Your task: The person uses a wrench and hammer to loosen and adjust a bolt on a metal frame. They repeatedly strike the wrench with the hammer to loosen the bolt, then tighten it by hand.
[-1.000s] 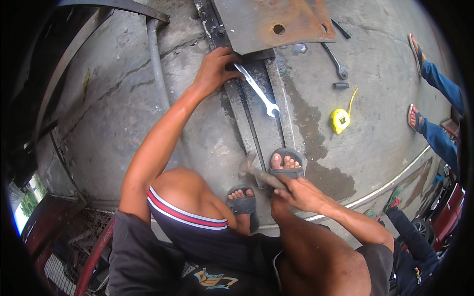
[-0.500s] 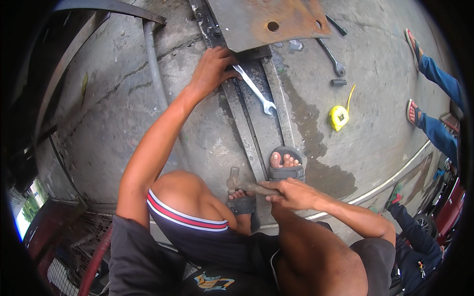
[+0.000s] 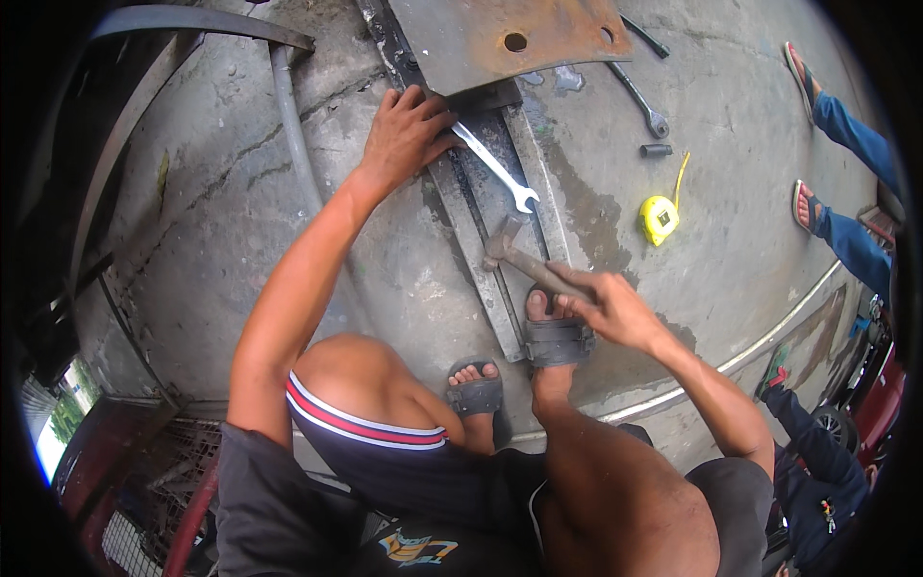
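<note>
My left hand (image 3: 409, 132) is closed at the upper end of a silver wrench (image 3: 495, 168), beside the lower edge of a rusty steel plate (image 3: 510, 37). The wrench's far end is hidden by my fingers; its open jaw points down toward me. The wrench slants over a dark steel channel beam (image 3: 478, 252) on the ground. My right hand (image 3: 608, 306) grips the wooden handle of a hammer (image 3: 543, 273). The hammer's head is over the beam, just below the wrench jaw.
Right of the beam lie a ratchet (image 3: 656, 122), a black socket (image 3: 656, 150), a dark bar (image 3: 644, 37) and a yellow tape measure (image 3: 660, 219). A grey pipe (image 3: 293, 120) runs along the left. Another person's sandalled feet (image 3: 806, 204) stand at the far right.
My right hand has lifted the hammer from near my feet, up and forward toward the wrench. My left hand stays at the wrench's upper end.
</note>
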